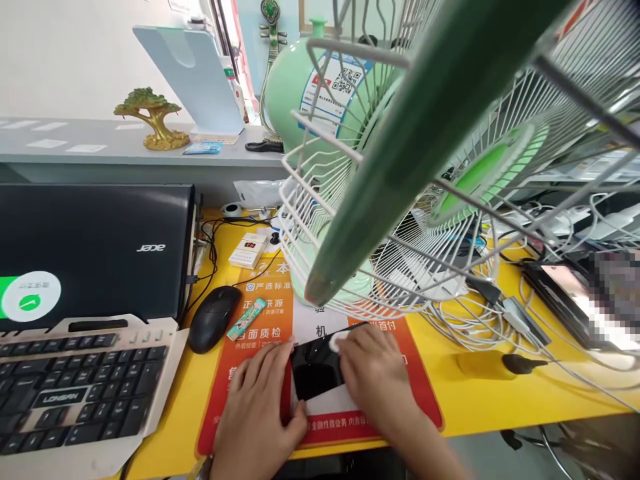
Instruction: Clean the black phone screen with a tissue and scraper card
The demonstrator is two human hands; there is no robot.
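Note:
A black smartphone (pixel 316 368) lies at a slant on the orange, red and white printed mat (pixel 330 433), its dark face up and glossy. My left hand (pixel 263 407) steadies it by the left edge, fingertips along the side and thumb at the lower corner. Over the phone's right part, my right hand (pixel 375 367) has its fingers bent and pressed together on a small white pad (pixel 335 343) against the glass. What exactly the pad is cannot be made out, since the fingers cover most of it.
A green desk fan (pixel 320 93) with a wire guard looms close above the phone. To the left are a black mouse (pixel 214 319), a keyboard (pixel 85 393) and an Acer screen (pixel 95 247). Tangled white cables (pixel 457 327) and a yellow bottle (pixel 483 365) lie right.

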